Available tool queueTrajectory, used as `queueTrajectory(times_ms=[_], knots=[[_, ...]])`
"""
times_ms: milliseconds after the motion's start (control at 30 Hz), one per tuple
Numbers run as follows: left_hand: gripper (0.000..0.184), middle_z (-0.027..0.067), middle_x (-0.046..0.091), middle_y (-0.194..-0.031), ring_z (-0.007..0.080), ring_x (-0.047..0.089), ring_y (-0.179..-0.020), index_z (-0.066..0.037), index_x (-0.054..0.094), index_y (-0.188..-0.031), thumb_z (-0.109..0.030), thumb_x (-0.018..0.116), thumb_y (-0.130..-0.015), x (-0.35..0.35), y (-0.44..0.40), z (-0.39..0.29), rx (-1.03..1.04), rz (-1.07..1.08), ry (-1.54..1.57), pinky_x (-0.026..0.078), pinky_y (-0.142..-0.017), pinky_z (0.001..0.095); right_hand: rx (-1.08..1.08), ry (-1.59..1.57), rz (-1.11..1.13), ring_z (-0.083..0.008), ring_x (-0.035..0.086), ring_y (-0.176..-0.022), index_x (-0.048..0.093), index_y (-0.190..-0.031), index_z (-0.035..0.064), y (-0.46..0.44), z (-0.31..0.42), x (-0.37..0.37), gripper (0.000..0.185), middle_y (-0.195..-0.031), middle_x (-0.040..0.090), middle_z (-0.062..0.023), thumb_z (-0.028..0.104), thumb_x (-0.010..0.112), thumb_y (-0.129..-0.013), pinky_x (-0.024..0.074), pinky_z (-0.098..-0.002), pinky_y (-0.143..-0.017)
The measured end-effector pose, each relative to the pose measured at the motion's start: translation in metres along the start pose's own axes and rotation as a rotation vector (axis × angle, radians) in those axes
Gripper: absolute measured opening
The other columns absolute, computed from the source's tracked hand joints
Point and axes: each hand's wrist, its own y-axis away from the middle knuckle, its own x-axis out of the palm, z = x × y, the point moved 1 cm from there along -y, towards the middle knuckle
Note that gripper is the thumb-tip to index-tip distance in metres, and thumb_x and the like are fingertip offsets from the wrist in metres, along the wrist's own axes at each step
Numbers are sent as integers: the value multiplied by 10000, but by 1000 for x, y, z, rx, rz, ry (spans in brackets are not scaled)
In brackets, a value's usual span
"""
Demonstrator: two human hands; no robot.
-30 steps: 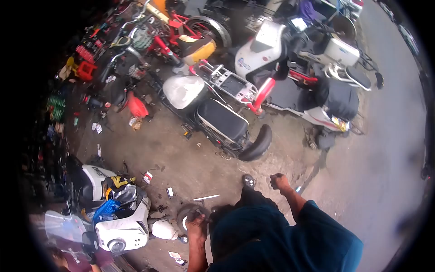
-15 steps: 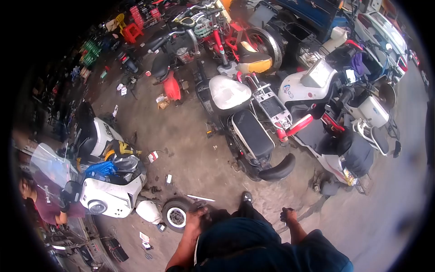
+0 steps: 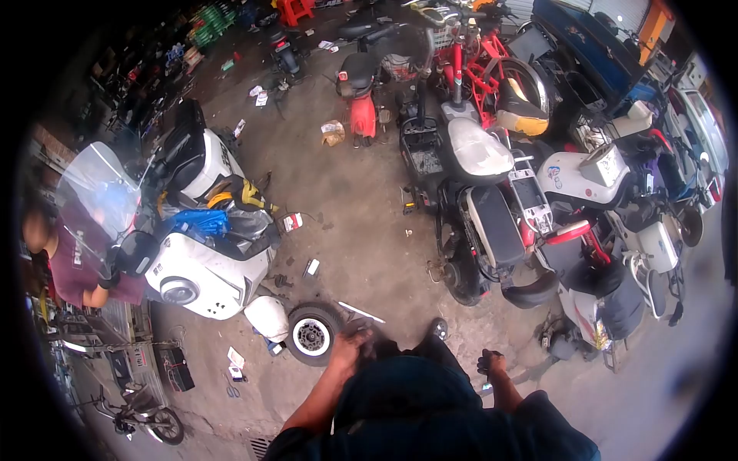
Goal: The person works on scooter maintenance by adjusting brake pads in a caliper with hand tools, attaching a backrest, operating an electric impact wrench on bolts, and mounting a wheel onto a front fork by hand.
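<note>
My left hand [image 3: 352, 339] is beside my leg, right of a small wheel [image 3: 311, 336] with a white-walled rim lying on the ground. Its fingers are curled, and what they hold, if anything, is too dark to make out. On the other side of my body, my right hand [image 3: 490, 361] hangs low with its fingers closed; something dark shows at them, too small to name. A thin white strip [image 3: 361, 312] lies on the ground just ahead of my left hand.
A white scooter [image 3: 204, 273] stands at the left, with a person in a maroon shirt [image 3: 77, 261] behind its windshield. Parked to the right are a scooter with a black seat [image 3: 496, 227], a red bicycle [image 3: 480, 84] and other scooters. Scissors [image 3: 232, 390] lie lower left.
The view has turned rightward in the scene's frame: the parked scooters sit further right, and the wheel beside my left hand shows whole. Both hands stay low at my sides.
</note>
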Motion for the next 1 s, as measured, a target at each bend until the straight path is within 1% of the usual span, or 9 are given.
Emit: queueTrajectory(times_ms=[67,167,267,433,533,600,767,867,1000], knots=[[346,81,588,-745,149,517,-541,30,545,-1169,9,595,-828,-17,-1,-8,-16,-43,73,464,-493,313,-28,-5,47,-170,523,-486,574,-873,38,-3,-6,15,156,-662,571,-75,178,626,-828,434,-300,-408],[364,38,566,-728,128,543,-640,26,535,-1199,-159,558,-887,-45,-3,-15,39,-21,-28,463,-597,269,-61,17,66,-166,536,-508,572,-890,33,16,0,42,180,-694,586,-80,193,630,-831,456,-300,-434],[348,37,600,-792,104,553,-677,19,554,-1188,-114,554,-866,-65,-7,-21,132,1,-153,462,-617,250,-117,47,45,-167,547,-523,568,-925,30,45,10,71,218,-712,591,-76,218,632,-836,470,-293,-454],[402,70,610,-864,151,587,-711,1,569,-1182,15,566,-780,-88,-19,-34,-38,33,25,497,-600,275,-116,83,67,-173,553,-552,563,-945,45,50,0,82,229,-714,579,-69,234,625,-831,466,-297,-475],[398,66,599,-836,160,583,-692,-5,574,-1172,10,572,-774,-91,-23,-37,58,8,-41,501,-589,287,-147,43,29,-176,549,-550,564,-934,45,60,-8,82,224,-716,575,-69,237,617,-830,459,-303,-482],[364,89,607,-835,184,596,-670,-1,588,-1132,12,566,-769,-104,-34,-23,34,53,14,509,-561,306,-145,114,-66,-186,579,-562,596,-932,28,72,-8,84,234,-711,607,-77,239,625,-835,492,-329,-496],[447,78,592,-873,194,587,-745,-24,535,-1194,-1,573,-749,-103,-46,-19,-42,96,-26,502,-636,332,-134,198,-167,-181,616,-630,640,-952,-9,65,-13,84,314,-770,649,-99,282,624,-836,513,-304,-523],[356,34,574,-835,170,569,-751,-49,561,-1135,-42,578,-780,-100,-59,-14,-143,115,-96,472,-628,307,-207,60,-174,-189,621,-641,645,-984,-12,66,-20,83,326,-787,652,-115,278,612,-839,512,-318,-543],[197,-9,503,-721,133,476,-610,-63,599,-1025,-103,569,-834,-61,-80,-3,-117,114,-308,420,-555,297,-185,-11,-200,-193,622,-631,643,-981,-7,42,-66,56,316,-791,653,-115,272,612,-836,510,-331,-550]])
